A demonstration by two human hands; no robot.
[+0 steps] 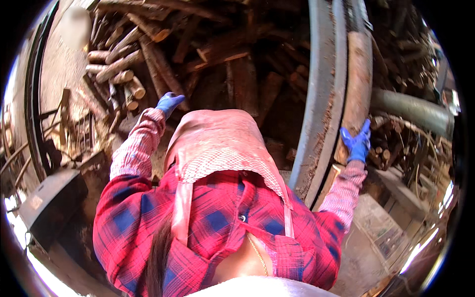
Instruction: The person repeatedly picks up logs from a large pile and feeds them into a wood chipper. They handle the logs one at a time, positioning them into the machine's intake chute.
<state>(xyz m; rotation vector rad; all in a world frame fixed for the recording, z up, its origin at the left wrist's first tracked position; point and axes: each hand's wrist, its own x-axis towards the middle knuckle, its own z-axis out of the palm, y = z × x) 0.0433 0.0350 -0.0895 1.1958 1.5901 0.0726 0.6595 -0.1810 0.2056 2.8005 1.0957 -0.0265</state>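
Stacked logs (116, 64) fill the far left. My left hand (169, 103) is by a leaning log's (161, 67) near end, grip unclear. Right, my right hand (357, 141) splays on a long log (358, 81) beside the metal rail (322, 84), seemingly placed; many remain piled.

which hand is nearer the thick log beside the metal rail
Right: the right hand seemingly touches the thick log at its near end; the left hand is across the rail, by piled logs.
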